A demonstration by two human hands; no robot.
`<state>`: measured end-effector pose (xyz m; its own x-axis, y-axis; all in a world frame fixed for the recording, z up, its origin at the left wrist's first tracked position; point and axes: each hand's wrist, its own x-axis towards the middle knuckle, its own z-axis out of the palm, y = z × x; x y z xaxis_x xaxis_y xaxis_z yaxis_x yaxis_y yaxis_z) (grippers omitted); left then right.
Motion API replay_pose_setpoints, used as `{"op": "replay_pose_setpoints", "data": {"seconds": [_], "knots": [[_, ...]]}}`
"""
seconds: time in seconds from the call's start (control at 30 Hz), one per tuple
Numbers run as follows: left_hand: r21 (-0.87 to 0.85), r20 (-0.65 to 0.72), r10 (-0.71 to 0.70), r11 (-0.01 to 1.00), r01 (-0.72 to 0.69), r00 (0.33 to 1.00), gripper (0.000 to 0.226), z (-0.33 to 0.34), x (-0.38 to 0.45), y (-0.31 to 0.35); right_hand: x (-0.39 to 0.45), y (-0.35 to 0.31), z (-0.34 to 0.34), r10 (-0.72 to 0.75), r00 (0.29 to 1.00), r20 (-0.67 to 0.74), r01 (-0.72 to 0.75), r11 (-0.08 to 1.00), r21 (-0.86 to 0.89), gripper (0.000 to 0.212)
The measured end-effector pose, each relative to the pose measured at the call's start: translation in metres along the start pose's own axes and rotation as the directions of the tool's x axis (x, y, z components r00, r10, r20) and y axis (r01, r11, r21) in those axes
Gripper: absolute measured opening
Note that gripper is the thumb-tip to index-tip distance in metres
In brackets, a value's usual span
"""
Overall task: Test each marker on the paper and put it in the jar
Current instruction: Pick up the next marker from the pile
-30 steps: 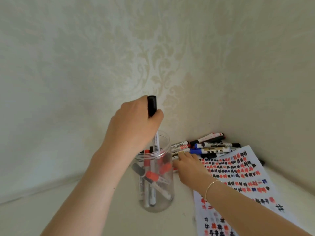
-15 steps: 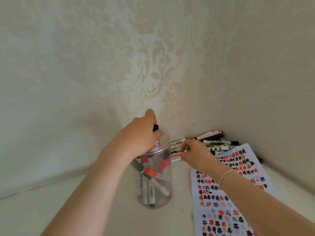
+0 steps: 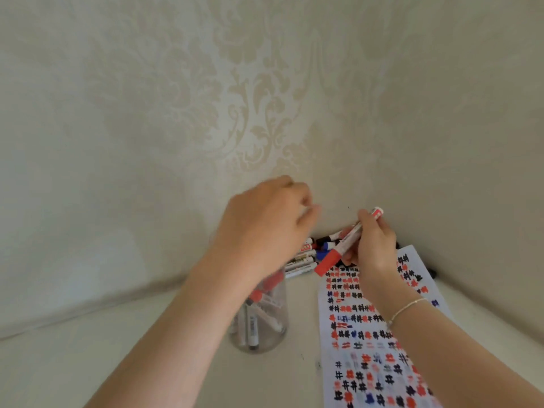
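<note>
Here the red marker [image 3: 344,244] is held in the right hand [image 3: 372,248], fingers and thumb curled round the white barrel above the paper's [image 3: 379,334] far end. Its long axis runs on a slant — the red cap low and toward the left, the butt end raised up and to the right, away from the person. The cap is still seated, so no test stroke can yet be made.

The left hand [image 3: 265,228] is seen above the jar [image 3: 259,316], blurred, its fingers loosely bent and nothing held in them so far as can be told. The cap end is pointed toward that hand, and only a short gap is left between the two — the left hand is plainly the nearer one for pulling the cap, it is judged, along the marker's own slanted line.

Markers already tested are stood inside the jar; the untested pile [image 3: 309,254] is lain in the corner, just beyond jar and paper.
</note>
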<state>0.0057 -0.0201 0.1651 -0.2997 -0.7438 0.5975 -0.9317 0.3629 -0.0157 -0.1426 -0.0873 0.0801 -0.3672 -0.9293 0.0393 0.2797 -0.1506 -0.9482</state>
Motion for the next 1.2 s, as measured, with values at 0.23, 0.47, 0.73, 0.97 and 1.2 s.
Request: {"op": "replay_pose_setpoints", "data": {"seconds": [0.23,0.47,0.73,0.97,1.2], "knots": [[-0.42,0.432,0.034,0.892,0.167,0.901,0.037,0.067,-0.018,0.04,-0.015,-0.009,-0.005,0.078,0.994,0.077,-0.087,0.989,0.118,0.019],[-0.748,0.462,0.004,0.539,0.388,0.887,0.042,0.086,-0.029,0.045,-0.022,-0.011,-0.016,0.252,0.924,0.288,-0.283,0.956,0.07,0.036],[-0.762,0.598,0.225,-0.137,0.633,0.769,0.043,0.082,-0.054,0.029,0.024,-0.041,-0.046,0.246,0.969,-0.014,-0.242,0.96,0.144,0.029],[-0.629,0.509,-0.048,0.66,0.41,0.859,0.033,0.112,-0.064,0.035,-0.019,-0.009,-0.054,0.131,0.99,0.05,-0.11,0.947,-0.303,0.026],[-0.328,0.692,-0.024,0.88,0.344,0.721,0.019,0.14,-0.079,0.029,-0.082,0.035,-0.084,0.185,0.956,0.228,-0.059,0.882,-0.468,0.014]]}}
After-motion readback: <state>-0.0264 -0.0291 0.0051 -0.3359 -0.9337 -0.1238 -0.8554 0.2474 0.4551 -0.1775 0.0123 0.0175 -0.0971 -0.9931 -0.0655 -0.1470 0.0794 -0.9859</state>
